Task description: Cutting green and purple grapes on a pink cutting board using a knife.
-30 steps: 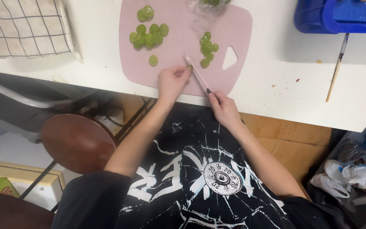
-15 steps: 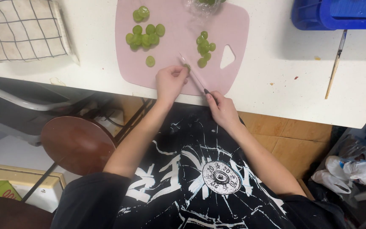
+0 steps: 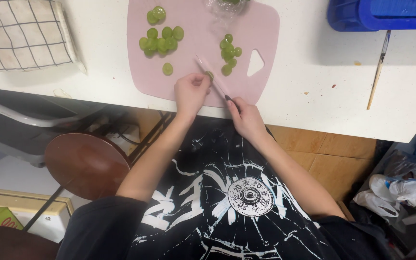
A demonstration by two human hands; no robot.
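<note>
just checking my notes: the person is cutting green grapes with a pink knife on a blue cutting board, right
Not quite: the cutting board is pink, not blue; the head view shows it. The blue thing is a crate at the table's far right. The rest holds: the right hand holds the pink knife while the left hand steadies a green grape.
</note>
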